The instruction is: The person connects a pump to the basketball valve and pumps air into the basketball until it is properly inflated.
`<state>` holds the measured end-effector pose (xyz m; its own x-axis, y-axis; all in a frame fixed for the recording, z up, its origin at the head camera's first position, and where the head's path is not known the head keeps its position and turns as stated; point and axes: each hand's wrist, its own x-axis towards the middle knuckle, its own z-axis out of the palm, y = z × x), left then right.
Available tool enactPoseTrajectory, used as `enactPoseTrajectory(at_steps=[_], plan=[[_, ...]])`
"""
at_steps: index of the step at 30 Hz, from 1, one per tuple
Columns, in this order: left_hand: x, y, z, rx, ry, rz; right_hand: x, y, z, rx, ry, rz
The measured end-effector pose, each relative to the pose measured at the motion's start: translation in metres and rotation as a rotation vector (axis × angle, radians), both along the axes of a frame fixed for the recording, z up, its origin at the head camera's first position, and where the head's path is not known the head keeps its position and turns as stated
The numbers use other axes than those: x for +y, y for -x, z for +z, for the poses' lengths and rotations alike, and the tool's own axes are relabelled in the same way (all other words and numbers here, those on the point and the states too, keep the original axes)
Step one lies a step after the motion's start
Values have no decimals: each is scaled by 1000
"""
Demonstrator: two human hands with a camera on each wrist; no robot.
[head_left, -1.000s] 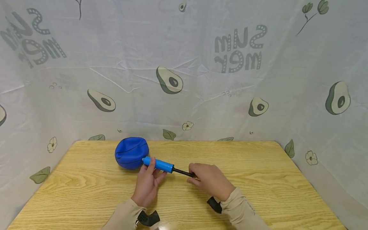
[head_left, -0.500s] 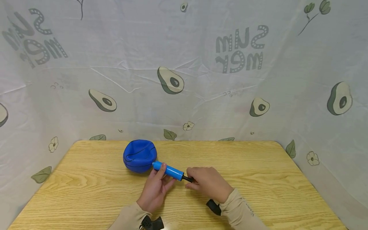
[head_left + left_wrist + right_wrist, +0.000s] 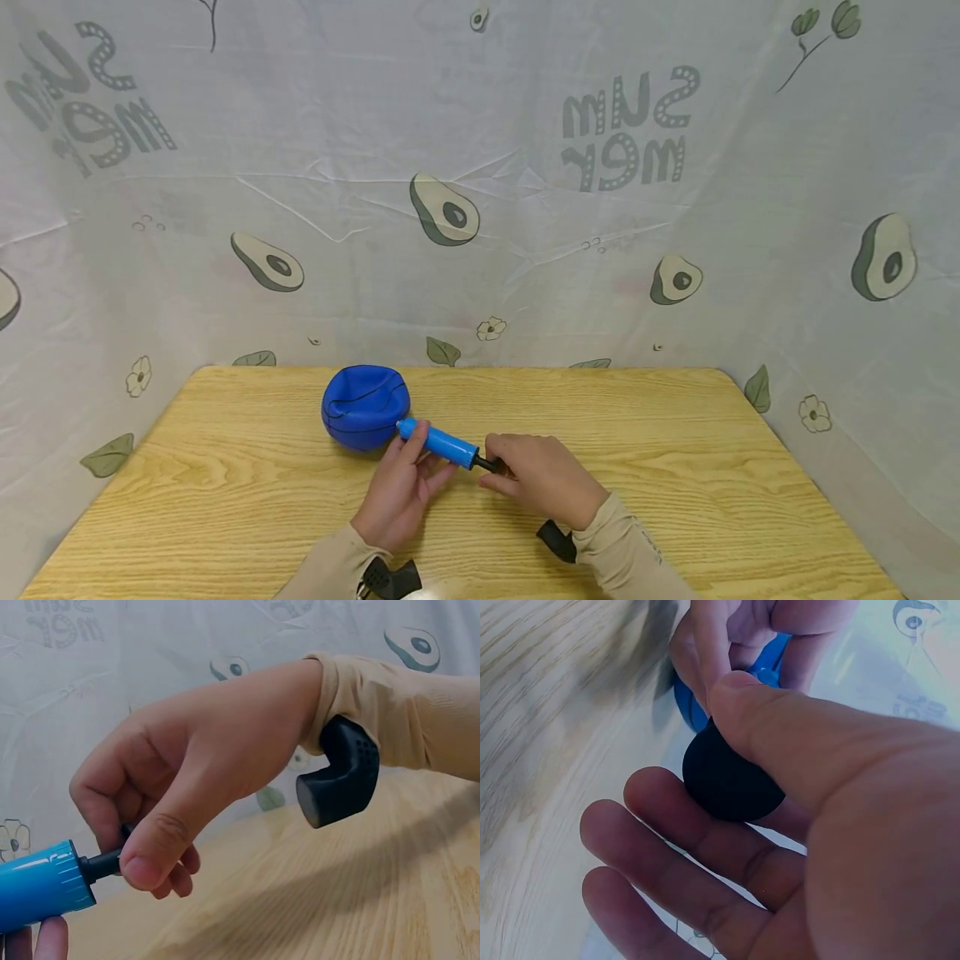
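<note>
A dented, partly deflated blue ball with black lines sits toward the back left of the table. My left hand grips the barrel of a light-blue hand pump by its ball end. The pump's tip meets the right side of the ball; whether a needle sits inside is hidden. My right hand pinches the pump's black handle between thumb and fingers, as the right wrist view shows. Only a short length of the black rod shows between barrel and right hand.
The wood-grain table runs up to a pale curtain printed with avocados, behind and at both sides. A black wrist-camera mount juts from under the right sleeve; another is on the left wrist.
The right hand has pushed the handle toward the barrel, so less rod shows. The ball, pump and left hand have shifted right and slightly nearer; the last half second shows little motion.
</note>
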<state>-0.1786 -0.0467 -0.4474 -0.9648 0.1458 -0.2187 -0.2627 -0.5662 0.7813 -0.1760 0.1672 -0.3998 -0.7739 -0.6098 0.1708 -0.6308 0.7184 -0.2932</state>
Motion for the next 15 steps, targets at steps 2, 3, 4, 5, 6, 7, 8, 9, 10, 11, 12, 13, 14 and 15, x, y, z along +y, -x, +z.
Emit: enactPoseTrajectory(at_steps=[2,3,4,5,6,7,8,9,10,11,12,13,14,15], plan=[[-1,1,0,10,-3,3,0,0,1,-10,16,7],[-2,2,0,10,-6,6,0,-1,1,-15,22,10],[-2,2,-1,10,-7,9,0,-1,1,-19,27,12],[-2,3,0,9,-10,12,0,-1,2,-22,30,15],[-2,3,-1,9,-11,14,1,-1,2,-24,31,15],[-2,3,-1,9,-13,16,1,-1,2,-27,30,15],[-2,4,-1,9,-12,16,1,-1,2,-29,28,15],[-2,4,-1,7,-10,17,1,-1,2,-32,26,13],[-2,4,-1,7,-10,18,1,-1,2,-33,25,12],[-2,4,-1,8,-10,18,1,-1,2,-35,24,10],[-2,4,-2,10,-8,17,1,-2,2,-36,23,9],[-2,5,-2,10,-8,17,1,-2,2,-37,23,9],[-2,5,-2,10,-9,17,1,-2,3,-39,24,8],[-2,5,-2,9,-10,17,1,-1,3,-40,24,7]])
